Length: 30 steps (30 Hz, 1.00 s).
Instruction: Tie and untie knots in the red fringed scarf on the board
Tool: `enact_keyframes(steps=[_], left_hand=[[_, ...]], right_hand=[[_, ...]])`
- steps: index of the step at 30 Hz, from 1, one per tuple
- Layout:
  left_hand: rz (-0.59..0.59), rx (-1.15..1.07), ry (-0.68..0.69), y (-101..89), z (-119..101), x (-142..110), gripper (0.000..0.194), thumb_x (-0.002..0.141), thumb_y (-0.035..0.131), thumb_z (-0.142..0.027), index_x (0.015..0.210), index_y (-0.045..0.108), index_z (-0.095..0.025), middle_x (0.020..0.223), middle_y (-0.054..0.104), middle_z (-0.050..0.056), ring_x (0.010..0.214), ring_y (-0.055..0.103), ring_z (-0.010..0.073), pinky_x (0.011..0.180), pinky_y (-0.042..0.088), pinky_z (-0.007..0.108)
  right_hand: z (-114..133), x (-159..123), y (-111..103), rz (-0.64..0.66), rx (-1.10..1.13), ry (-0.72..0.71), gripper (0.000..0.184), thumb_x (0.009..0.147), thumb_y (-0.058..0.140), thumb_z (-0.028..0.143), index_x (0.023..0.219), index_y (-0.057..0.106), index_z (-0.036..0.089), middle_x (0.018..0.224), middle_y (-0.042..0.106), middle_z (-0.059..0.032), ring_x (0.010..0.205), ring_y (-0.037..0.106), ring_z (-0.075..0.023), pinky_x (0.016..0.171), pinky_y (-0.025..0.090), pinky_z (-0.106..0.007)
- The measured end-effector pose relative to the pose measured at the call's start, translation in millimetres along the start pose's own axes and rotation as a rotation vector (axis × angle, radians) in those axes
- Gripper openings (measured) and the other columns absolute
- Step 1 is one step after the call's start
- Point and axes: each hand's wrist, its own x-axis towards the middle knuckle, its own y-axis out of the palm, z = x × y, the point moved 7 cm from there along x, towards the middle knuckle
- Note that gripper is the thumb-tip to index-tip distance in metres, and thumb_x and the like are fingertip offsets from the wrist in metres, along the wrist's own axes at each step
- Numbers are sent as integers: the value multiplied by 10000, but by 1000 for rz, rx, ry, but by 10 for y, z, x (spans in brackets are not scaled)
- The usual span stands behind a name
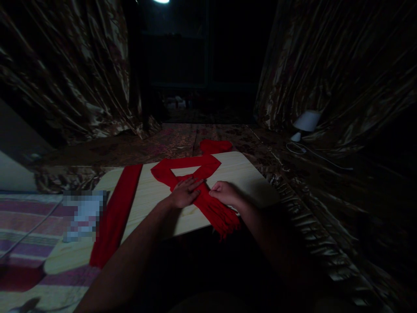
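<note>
A red scarf (190, 162) with a fringed end lies on the pale wooden table board, folded into a loop whose two ends cross. My left hand (185, 192) rests flat over the crossing, fingers stretched out and pressing on the fabric. Just to its right, my right hand (224, 192) is closed, thumb and fingertips pinching the scarf's right edge above the fringe. A second red strip of cloth (119, 208) lies lengthwise across the board at the left, apart from both hands. The scene is dim, so fine detail of the fingers is hard to see.
The small table (254, 174) has rounded corners. A blurred-out pale item (85, 216) lies on its left part. More red cloth (215, 146) sits beyond the far edge. A white lamp (306, 121) with a cord stands at right. Patterned curtains (107, 78) hang behind.
</note>
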Motion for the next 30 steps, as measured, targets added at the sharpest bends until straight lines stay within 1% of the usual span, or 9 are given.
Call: enact_keyframes(steps=[4,8,12,16,21,24,26,28,30], left_hand=[[-12,-34,0,-15,24,-9,631,1005,210,-582,1595,225,-359,1668,192,13,1544,142,252,1219,177,511],[-13,-40,2,-4,40,0,617,1015,182,-563,1591,246,-352,1665,202,17,1541,155,255,1220,177,515],[1,-34,-7,-1,34,8,602,1016,194,-540,1585,263,-356,1661,218,12,1544,143,244,1224,166,506],[14,-19,-8,-13,11,7,605,1011,215,-532,1583,277,-347,1658,227,18,1544,140,248,1225,167,499],[13,-5,-1,2,12,17,616,997,224,-569,1582,261,-380,1662,223,6,1546,131,258,1222,153,522],[0,15,5,15,24,25,624,990,236,-585,1582,259,-388,1665,221,8,1544,143,263,1218,165,520],[-2,18,8,20,27,26,627,986,244,-590,1581,256,-395,1664,226,1,1543,147,264,1219,165,517],[2,16,4,20,25,23,630,984,253,-591,1582,254,-394,1665,226,4,1543,144,270,1220,161,519],[13,11,-2,17,16,17,634,984,256,-590,1583,256,-386,1668,213,14,1544,137,279,1218,153,533]], right_hand=[[6,30,140,59,136,93,188,755,706,211,909,600,185,677,604,48,583,528,-107,548,390,-209],[157,13,165,153,288,63,217,689,710,156,842,561,187,674,590,64,578,518,-98,556,392,-207],[210,-41,139,252,270,0,159,675,684,164,745,544,185,584,535,79,520,459,-82,507,329,-193],[108,-111,100,334,239,-23,162,654,646,135,767,545,193,616,555,81,465,466,-72,463,323,-186],[-12,-258,25,443,12,0,149,658,616,108,765,555,191,546,549,79,442,514,-83,447,340,-169],[-38,-415,-34,594,-209,29,126,687,658,153,797,608,189,485,528,81,409,505,-93,436,326,-171],[-29,-498,-110,645,-333,19,131,699,686,191,825,651,191,478,528,79,383,488,-95,435,318,-184],[6,-520,-224,581,-434,-24,115,706,701,205,817,672,190,488,544,70,377,475,-95,449,308,-200],[50,-508,-347,437,-509,-62,100,737,697,225,827,669,191,538,597,46,412,500,-104,479,313,-216]])
